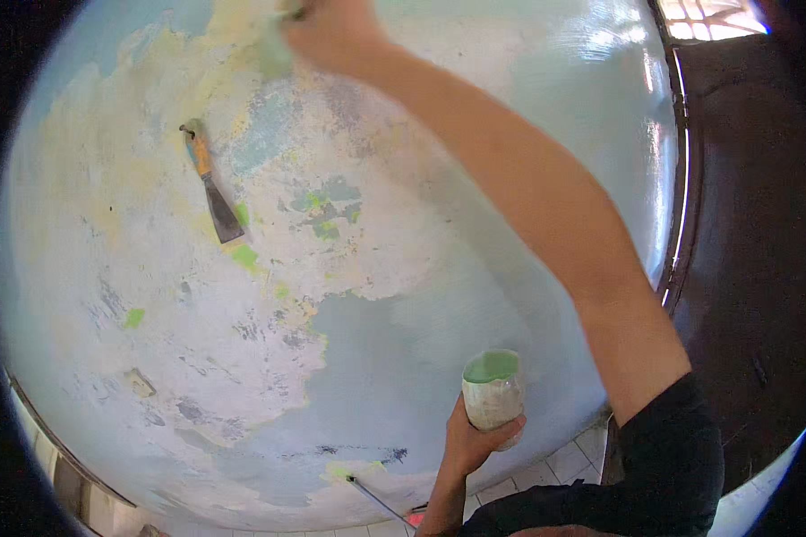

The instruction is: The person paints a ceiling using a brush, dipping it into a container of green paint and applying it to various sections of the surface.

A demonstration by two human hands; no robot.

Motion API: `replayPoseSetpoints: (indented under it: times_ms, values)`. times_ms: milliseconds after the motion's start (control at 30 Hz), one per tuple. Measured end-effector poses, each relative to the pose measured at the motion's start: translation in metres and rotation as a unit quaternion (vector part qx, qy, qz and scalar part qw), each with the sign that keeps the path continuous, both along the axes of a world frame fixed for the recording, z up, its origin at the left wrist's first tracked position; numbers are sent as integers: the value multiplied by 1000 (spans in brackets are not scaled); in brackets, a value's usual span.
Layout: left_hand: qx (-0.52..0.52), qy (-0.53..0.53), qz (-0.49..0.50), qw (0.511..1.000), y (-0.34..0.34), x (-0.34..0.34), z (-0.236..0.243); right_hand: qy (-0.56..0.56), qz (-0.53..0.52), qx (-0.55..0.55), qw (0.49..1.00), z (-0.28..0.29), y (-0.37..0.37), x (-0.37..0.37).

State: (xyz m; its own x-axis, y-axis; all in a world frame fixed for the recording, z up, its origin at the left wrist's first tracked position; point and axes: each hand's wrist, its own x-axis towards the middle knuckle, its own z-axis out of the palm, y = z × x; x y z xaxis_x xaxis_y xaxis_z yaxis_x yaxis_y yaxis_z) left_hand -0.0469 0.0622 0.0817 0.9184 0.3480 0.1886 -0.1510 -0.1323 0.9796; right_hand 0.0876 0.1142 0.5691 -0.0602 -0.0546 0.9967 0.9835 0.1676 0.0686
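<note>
My left hand (479, 438) grips a whitish, paint-smeared cup (493, 404) low in front of the wall, its thumb on the right side. Light green paint (494, 365) shows inside the cup. My right arm reaches far up across the view, and the right hand (336, 34) is closed at the top edge on a dark-ended tool (294, 12). Most of that tool is hidden or out of view, so its kind does not show. Beside this hand is a pale green patch (274, 55) on the patchy wall (367, 242).
A scraper (215, 192) with a wooden handle hangs against the wall at the left. Small bright green spots (244, 258) dot the bare plaster. A thin rod (381, 499) leans near the bottom, above floor tiles (564, 461). Dark brown panel (748, 224) stands at the right.
</note>
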Motion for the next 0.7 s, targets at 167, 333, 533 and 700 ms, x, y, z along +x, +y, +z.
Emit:
replayPoseSetpoints:
  times_ms: [167, 333, 533, 700]
  values:
    - [5, -4, -22, 1000, -1, 1, 3, 116, 40, 100, 987, 1, -111, 141]
    - [8, 9, -7, 1000, 2, -4, 8, -26, -326, 192, 925, -2, -199, 176]
    - [-29, -19, -48, 998, -11, -4, 3, -13, -385, 141, 912, 15, -161, 171]
    - [-28, -8, -25, 999, 0, -7, -14, -44, -392, -2, 919, -38, -3, 15]
